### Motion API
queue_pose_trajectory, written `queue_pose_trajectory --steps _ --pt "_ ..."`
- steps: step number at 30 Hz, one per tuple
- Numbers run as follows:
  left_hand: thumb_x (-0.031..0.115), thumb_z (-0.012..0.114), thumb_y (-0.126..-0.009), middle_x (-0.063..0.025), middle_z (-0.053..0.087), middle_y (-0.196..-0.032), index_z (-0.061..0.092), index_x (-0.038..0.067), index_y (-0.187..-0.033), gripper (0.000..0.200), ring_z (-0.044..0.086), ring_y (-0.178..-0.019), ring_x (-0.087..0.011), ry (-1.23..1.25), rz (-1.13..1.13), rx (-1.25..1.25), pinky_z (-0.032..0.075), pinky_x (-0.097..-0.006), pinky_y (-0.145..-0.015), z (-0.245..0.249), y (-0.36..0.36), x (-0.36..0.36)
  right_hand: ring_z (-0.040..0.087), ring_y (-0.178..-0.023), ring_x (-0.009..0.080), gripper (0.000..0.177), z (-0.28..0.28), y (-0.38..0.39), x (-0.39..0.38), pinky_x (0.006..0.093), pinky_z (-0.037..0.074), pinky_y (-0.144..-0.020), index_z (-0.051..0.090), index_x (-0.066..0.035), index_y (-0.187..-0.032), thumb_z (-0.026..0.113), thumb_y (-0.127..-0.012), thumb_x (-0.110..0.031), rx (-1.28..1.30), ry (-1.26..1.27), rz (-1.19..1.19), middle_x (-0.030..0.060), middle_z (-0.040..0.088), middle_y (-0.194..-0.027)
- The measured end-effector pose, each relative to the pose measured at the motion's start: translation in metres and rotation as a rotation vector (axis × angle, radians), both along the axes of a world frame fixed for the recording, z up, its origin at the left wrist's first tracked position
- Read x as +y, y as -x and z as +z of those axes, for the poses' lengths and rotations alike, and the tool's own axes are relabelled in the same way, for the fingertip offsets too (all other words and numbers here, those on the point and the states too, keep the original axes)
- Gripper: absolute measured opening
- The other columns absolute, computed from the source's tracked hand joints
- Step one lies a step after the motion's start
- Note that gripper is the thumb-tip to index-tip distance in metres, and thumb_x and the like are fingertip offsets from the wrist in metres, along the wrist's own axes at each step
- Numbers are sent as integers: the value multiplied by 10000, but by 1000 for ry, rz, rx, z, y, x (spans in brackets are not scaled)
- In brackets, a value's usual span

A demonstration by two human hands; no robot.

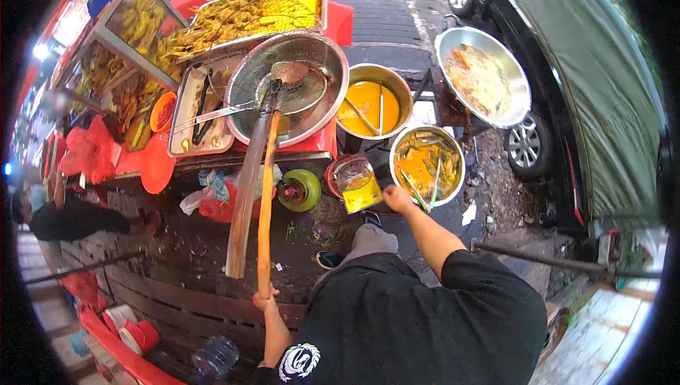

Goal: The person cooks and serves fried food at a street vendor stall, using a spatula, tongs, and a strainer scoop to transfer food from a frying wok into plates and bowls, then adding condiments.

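Observation:
My left hand [265, 298] is closed round the lower end of a long wooden pole [267, 208]. The pole slants up to a large metal basin [241, 94], where its far end meets a dark, charred-looking tip. A wider grey-brown wooden pole [246, 208] runs close beside it. In the basin lies a wire-mesh strainer [301, 91] with a long metal handle. My right hand [399, 199] has its fingers curled, between a yellow pouch [361, 190] and the rim of a pot of orange curry [428, 165]. Whatever those fingers may hold is hidden.
A second pot of orange sauce [365, 102] and a wide pan of frying food [485, 80] stand farther off. Fried food fills a tray [324, 13] on the stall. A green gas cylinder [300, 190] is on the ground. A parked car [528, 144] stands right; another person [78, 222] is left.

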State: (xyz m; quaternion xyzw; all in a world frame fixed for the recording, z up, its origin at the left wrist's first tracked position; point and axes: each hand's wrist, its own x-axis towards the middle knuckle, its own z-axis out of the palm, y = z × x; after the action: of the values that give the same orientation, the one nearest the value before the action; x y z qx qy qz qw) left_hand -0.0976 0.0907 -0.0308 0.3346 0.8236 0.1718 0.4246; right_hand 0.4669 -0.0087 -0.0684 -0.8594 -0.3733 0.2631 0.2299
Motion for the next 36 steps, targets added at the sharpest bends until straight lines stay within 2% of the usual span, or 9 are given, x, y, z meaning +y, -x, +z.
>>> queue_pose_trajectory --steps 3,7,12,14,18,23,25,30,36 --pt "332 641 -835 -94 679 -778 643 5 -1017 374 647 -600 -211 337 247 -292 471 -286 -456 -13 22 -54 653 -876 390 264 24 -62 77 461 523 -805 718 -74 -882 588 -806 -291 -17 22 -94 212 680 -891" --pt "370 547 -899 -27 646 -869 613 112 -1032 298 637 -768 -182 537 153 -464 502 -331 -649 28 -13 -137 664 -915 371 252 -2 -139 170 467 530 -822 725 -83 -923 593 -808 -263 -117 197 -125 204 687 -960" --pt "354 515 -932 -39 651 -910 605 116 -1128 321 644 -794 -199 654 298 -219 503 -339 -674 29 -35 -213 669 -993 328 269 -85 -198 248 443 541 -841 719 -65 -998 524 -867 -196 -213 474 15 160 689 -1062" --pt "277 469 -956 -69 619 -987 549 79 -1144 284 629 -950 -248 749 714 -1824 506 -410 -798 11 -11 -239 665 -1015 309 280 -102 -204 265 424 544 -830 717 -80 -1016 498 -886 -196 -254 544 78 149 685 -1086" --pt "206 393 -997 -152 550 -1010 510 -18 -1147 294 568 -936 -326 660 969 -1533 499 -451 -778 29 -8 -259 656 -1049 295 277 -136 -207 273 426 521 -851 726 -122 -1036 537 -868 -235 -253 589 106 140 682 -1111" --pt "309 423 -993 -122 613 -1097 534 39 -1170 342 627 -962 -288 617 832 -1836 507 -383 -800 18 -30 -260 660 -1034 297 279 -110 -214 277 428 498 -885 724 -94 -1009 580 -821 -242 -198 512 160 151 685 -1093" --pt "330 475 -961 -57 648 -966 558 76 -1154 329 649 -858 -214 647 402 -254 502 -341 -750 30 -57 -250 662 -1022 299 286 -62 -217 275 426 495 -884 722 -81 -998 598 -799 -245 -230 526 199 156 690 -1074" --pt "341 550 -916 -75 663 -992 597 80 -1172 368 658 -875 -225 568 379 -510 502 -342 -671 10 -50 -256 678 -927 327 256 55 -216 234 439 495 -839 722 -57 -871 623 -736 -251 -371 431 305 179 705 -931" --pt "357 542 -914 -106 652 -1097 586 87 -1196 393 647 -884 -220 442 428 -610 504 -368 -740 31 -86 -248 670 -816 306 180 93 -184 162 475 439 -809 706 -68 -715 620 -705 -226 -570 226 484 166 688 -771"
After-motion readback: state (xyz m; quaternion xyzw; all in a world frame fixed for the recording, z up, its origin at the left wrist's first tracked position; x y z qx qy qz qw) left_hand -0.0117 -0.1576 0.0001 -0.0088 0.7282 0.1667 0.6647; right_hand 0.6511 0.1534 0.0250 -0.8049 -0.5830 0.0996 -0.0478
